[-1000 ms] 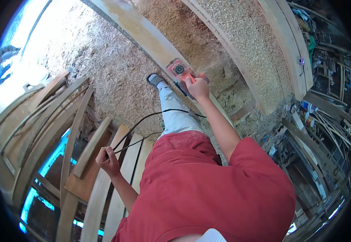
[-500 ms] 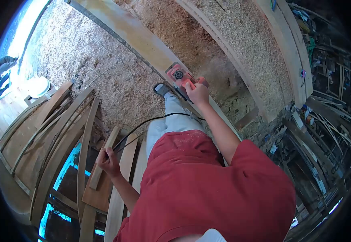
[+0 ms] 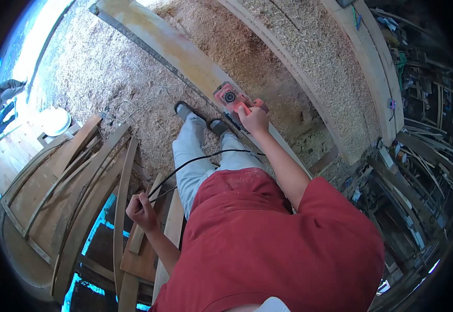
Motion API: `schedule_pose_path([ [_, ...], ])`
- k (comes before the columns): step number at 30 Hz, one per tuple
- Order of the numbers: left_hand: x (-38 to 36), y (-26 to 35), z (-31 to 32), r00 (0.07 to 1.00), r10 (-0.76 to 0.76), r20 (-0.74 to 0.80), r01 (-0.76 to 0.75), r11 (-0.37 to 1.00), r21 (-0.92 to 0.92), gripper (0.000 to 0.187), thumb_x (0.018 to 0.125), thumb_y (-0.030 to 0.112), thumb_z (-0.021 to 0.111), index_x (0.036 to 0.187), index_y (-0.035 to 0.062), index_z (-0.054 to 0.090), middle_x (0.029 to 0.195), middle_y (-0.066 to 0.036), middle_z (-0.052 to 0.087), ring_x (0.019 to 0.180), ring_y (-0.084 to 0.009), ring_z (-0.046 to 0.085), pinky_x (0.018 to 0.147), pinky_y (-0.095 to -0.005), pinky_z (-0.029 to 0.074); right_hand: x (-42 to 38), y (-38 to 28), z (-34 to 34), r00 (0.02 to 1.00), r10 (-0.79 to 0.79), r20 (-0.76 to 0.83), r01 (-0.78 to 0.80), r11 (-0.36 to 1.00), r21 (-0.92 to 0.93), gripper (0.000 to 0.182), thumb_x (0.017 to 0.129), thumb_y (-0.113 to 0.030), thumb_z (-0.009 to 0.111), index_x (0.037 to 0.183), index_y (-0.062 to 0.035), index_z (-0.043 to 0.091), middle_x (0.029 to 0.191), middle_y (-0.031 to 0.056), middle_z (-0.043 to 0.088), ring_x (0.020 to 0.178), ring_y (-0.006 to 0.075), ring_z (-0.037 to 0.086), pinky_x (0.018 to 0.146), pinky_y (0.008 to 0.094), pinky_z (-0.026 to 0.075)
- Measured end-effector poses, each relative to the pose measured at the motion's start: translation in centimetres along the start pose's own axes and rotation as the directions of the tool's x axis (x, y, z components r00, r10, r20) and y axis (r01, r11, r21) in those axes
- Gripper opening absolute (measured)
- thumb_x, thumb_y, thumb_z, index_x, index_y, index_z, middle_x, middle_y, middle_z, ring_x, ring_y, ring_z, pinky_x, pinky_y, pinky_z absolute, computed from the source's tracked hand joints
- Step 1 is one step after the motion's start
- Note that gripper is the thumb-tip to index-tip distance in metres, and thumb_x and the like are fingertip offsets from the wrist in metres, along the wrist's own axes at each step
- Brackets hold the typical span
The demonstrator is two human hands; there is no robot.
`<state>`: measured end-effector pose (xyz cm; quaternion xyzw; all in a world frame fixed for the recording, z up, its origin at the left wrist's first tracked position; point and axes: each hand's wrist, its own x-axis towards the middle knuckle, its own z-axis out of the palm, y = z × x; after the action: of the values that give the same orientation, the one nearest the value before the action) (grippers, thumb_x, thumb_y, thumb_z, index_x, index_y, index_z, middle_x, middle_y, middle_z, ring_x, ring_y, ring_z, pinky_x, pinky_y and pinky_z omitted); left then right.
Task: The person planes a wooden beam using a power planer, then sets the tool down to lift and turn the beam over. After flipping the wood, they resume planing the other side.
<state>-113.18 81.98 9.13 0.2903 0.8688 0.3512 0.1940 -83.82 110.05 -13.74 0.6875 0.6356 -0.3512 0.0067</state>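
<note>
A red power planer (image 3: 228,97) rests on a long wooden plank (image 3: 177,52), and my right hand (image 3: 254,119) is wrapped round its handle. The plank runs diagonally from the upper left down to the right. A black cable (image 3: 190,160) crosses in front of my legs. At the lower left, my left hand (image 3: 142,212) is closed round this cable, away from the planer. The underside of the planer is hidden against the wood.
Wood shavings (image 3: 117,88) cover the ground around both my feet. Curved boards (image 3: 88,200) lean at the left, near a white round lid (image 3: 56,121). Long curved beams (image 3: 289,62) stand beyond the plank. Part of another person (image 3: 3,93) shows at the far left.
A second foot of mine has come into sight beside the first. The view has shifted slightly along the plank. Both hands keep their holds.
</note>
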Motion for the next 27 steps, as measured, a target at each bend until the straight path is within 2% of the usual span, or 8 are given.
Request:
schedule_pose_path([
  [7, 7.1, -2.3, -1.0, 0.995, 0.099, 0.023, -0.098, 0.995, -0.022, 0.04, 0.103, 0.011, 0.062, 0.068, 0.0028, 0.044, 0.06, 0.002, 0.038, 0.057, -0.0055, 0.033, 0.051, -0.0297, 0.024, 2.3, -5.1, 1.0, 0.999, 0.031, 0.009, -0.031, 0.999, 0.012, 0.053, 0.092, -0.051, 0.06, 0.087, -0.002, 0.08, 0.084, 0.0254, 0.074, 0.084, 0.0445, 0.074, 0.077, 0.0524, 0.059],
  [10, 10.3, -3.4, -1.4, 0.998, 0.053, 0.028, -0.05, 0.993, -0.103, 0.04, 0.102, 0.01, 0.061, 0.067, 0.0024, 0.044, 0.059, 0.0, 0.037, 0.056, -0.0061, 0.034, 0.05, -0.0306, 0.024, 3.1, -7.3, 1.4, 0.999, 0.019, -0.026, -0.018, 1.0, 0.021, 0.054, 0.092, -0.051, 0.061, 0.086, -0.001, 0.079, 0.083, 0.0262, 0.073, 0.084, 0.0443, 0.074, 0.077, 0.0521, 0.059],
  [22, 22.6, -3.3, -2.9, 0.992, 0.082, 0.093, -0.073, 0.993, -0.096, 0.037, 0.101, 0.011, 0.064, 0.068, -0.0001, 0.049, 0.058, -0.001, 0.039, 0.055, -0.0073, 0.036, 0.05, -0.0304, 0.026, 8.1, -14.2, 2.5, 1.0, 0.013, -0.009, -0.014, 0.999, -0.045, 0.052, 0.094, -0.052, 0.061, 0.085, -0.004, 0.079, 0.082, 0.0248, 0.072, 0.081, 0.0446, 0.072, 0.075, 0.0531, 0.057],
  [27, 26.8, -4.5, -3.5, 0.994, 0.032, 0.109, -0.024, 0.997, -0.07, 0.038, 0.1, 0.012, 0.065, 0.067, -0.0001, 0.049, 0.057, -0.002, 0.041, 0.054, -0.0089, 0.036, 0.05, -0.0314, 0.027, 10.1, -17.7, 3.1, 1.0, -0.004, -0.013, 0.003, 1.0, -0.031, 0.051, 0.093, -0.052, 0.062, 0.086, -0.0047, 0.079, 0.082, 0.0244, 0.072, 0.081, 0.0441, 0.072, 0.075, 0.0533, 0.057],
])
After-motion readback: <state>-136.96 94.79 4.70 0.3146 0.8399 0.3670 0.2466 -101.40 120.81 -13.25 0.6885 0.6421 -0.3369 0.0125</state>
